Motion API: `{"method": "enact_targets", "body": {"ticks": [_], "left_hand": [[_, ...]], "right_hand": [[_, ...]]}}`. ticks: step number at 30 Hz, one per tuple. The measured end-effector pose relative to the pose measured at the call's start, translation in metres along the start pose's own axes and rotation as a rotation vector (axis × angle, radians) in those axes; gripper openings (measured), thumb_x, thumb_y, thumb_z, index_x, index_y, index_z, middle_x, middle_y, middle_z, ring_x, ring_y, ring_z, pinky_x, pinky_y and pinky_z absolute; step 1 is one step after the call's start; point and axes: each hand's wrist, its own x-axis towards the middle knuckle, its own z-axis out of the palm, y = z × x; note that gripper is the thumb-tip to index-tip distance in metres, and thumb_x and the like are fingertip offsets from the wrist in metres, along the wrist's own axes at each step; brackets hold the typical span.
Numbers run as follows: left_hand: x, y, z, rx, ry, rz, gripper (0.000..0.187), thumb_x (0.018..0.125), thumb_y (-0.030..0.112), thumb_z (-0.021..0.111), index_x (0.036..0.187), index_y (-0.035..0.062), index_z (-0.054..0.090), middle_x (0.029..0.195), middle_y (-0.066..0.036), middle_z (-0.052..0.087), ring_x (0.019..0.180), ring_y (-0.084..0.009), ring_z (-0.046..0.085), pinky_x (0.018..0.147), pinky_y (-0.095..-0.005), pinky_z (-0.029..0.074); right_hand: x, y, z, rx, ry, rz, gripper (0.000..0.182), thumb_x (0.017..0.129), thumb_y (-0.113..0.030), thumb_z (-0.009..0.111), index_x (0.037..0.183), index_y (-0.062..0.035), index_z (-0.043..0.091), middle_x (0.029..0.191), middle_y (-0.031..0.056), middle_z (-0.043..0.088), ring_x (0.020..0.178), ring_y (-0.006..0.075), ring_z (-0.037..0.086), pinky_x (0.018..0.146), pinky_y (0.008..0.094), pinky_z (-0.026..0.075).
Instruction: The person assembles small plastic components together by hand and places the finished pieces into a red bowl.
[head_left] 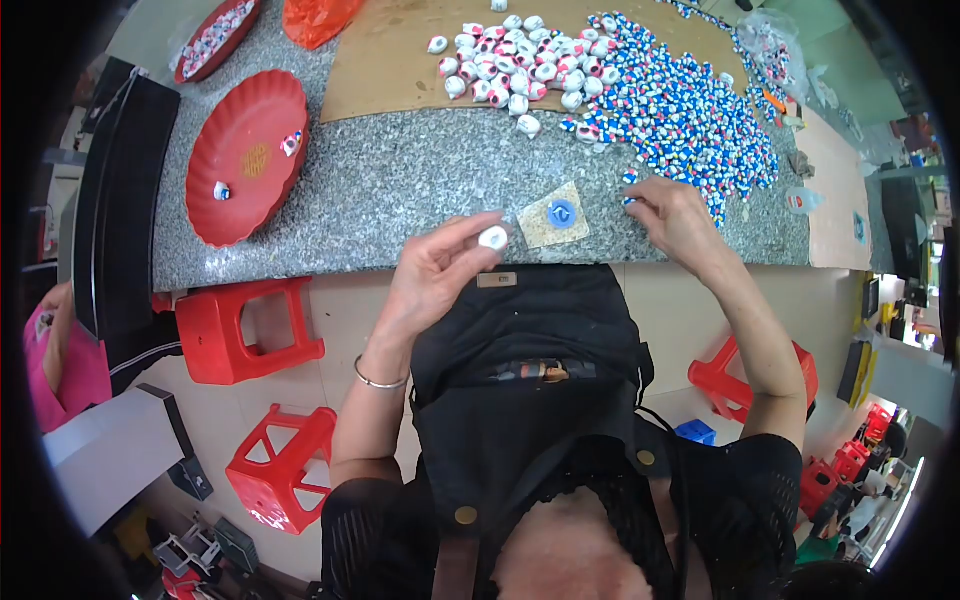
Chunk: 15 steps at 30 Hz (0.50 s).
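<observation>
Between the fingertips of my left hand (432, 270) is a small white rounded piece (493, 238) with a hollow-looking middle. My right hand (680, 222) pinches a tiny blue-and-white piece (629, 201) at the near edge of a large heap of similar small blue-and-white pieces (690, 120). Between my hands, near the table's front edge, lies a square speckled pad (540, 234) carrying a round blue fixture (562, 213). Beyond it are piled larger white pieces with pink and dark markings (520, 70).
A scalloped red tray (245, 110) at left holds two pieces. Another red tray (215, 40) sits behind it, full of small pieces. Cardboard (385, 60) lies beneath the piles. Red stools (240, 335) stand below the granite table (400, 160). Another person's arm (60, 340) shows far left.
</observation>
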Motion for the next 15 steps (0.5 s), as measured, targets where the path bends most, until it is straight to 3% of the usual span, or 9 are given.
{"method": "enact_targets", "body": {"ticks": [2,6,9,15], "left_hand": [[-0.007,-0.011,-0.006,-0.079,0.042,0.060,0.038,0.086,-0.005,0.063,0.124,-0.0033,0.059,0.117,-0.008,0.059,0.099,-0.0152,0.062,0.089,-0.0264,0.051],[-0.004,0.001,0.011,-0.170,0.130,0.135,0.038,0.083,-0.010,0.065,0.120,-0.0049,0.060,0.114,-0.008,0.057,0.098,-0.0144,0.062,0.088,-0.0256,0.052],[-0.002,0.002,0.014,-0.063,0.074,0.205,0.034,0.083,-0.012,0.064,0.116,-0.0061,0.061,0.112,-0.008,0.056,0.100,-0.0140,0.061,0.089,-0.0253,0.053],[0.000,-0.001,0.018,0.210,0.196,0.282,0.031,0.082,-0.014,0.063,0.112,-0.0065,0.062,0.110,-0.008,0.056,0.100,-0.0139,0.062,0.087,-0.0241,0.055]], "right_hand": [[0.001,-0.010,-0.005,-0.057,-0.051,0.002,0.013,0.081,-0.005,0.067,0.093,-0.0003,0.067,0.087,0.0151,0.066,0.079,0.0349,0.065,0.067,0.0423,0.051],[0.016,-0.059,-0.003,0.042,-0.020,-0.211,0.011,0.078,-0.002,0.065,0.088,-0.0006,0.065,0.080,0.0132,0.060,0.076,0.0331,0.063,0.064,0.0421,0.051],[0.030,-0.063,0.007,-0.111,-0.064,-0.300,0.011,0.073,0.001,0.062,0.084,-0.0003,0.062,0.079,0.0140,0.058,0.075,0.0340,0.063,0.064,0.0429,0.051],[0.036,-0.067,0.012,-0.180,-0.174,-0.318,0.014,0.069,0.003,0.059,0.083,-0.0003,0.059,0.083,0.0158,0.058,0.078,0.0360,0.063,0.066,0.0449,0.051]]}}
